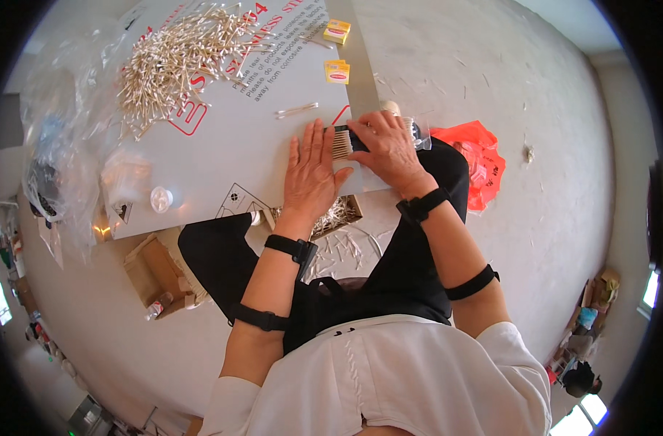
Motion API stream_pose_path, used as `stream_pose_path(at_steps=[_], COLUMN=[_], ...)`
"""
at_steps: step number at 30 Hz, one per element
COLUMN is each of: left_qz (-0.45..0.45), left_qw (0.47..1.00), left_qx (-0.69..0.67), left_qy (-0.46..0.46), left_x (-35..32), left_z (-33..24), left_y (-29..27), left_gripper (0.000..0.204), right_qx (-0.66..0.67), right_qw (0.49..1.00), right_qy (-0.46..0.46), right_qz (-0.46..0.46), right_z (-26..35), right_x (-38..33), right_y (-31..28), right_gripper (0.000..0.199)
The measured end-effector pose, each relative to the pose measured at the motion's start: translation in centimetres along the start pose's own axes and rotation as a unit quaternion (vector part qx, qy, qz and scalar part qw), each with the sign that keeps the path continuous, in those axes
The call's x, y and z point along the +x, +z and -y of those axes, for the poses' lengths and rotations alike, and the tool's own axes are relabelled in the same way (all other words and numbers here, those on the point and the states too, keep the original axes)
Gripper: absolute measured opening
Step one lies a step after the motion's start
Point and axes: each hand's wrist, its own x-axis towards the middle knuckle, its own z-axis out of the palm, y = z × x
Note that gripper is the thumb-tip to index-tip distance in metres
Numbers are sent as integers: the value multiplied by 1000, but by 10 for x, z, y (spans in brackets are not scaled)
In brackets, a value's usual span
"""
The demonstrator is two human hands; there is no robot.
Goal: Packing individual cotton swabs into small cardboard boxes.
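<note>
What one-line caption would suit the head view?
Left hand and right hand flank a row of cotton swabs by the edge of a grey tabletop, a loose swab heap lying farther off.

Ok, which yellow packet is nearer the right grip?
The lower packet in the picture; the upper packet sits farther up the board, beyond it from the right grip.

Glossy plastic bag point(74, 80), wooden-stemmed swabs point(175, 62), matt cardboard box point(140, 269)

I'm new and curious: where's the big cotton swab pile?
In the head view, the cotton swab pile lies on the grey tabletop, upper left, beyond the left hand, beside clear plastic.
</note>
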Motion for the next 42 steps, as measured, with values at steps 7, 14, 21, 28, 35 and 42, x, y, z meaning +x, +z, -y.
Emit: stream_pose_path(at_steps=[7,14,21,28,35,42], left_qz=[18,6,-7,-23,-218,-209], left_qw=[1000,999,999,999,822,769], left_qx=[24,43,37,11,-519,-599], left_qy=[7,18,28,40,-88,-82], left_x=[8,16,25,33,39,52], left_z=[-11,-17,-31,-39,-35,-43], left_y=[4,9,14,19,20,27], left_gripper=[79,81,80,75,69,70], right_qx=[-70,-42,-12,0,851,848], right_qw=[994,996,997,997,324,308], right_qy=[80,80,75,76,287,276], right_qz=[-20,-4,3,-24,-297,-333], right_z=[-34,-45,-47,-48,-60,-27], right_x=[-39,-49,-48,-48,-58,-20], right_y=[-3,11,11,6,41,44], right_gripper=[82,77,76,71,47,55])
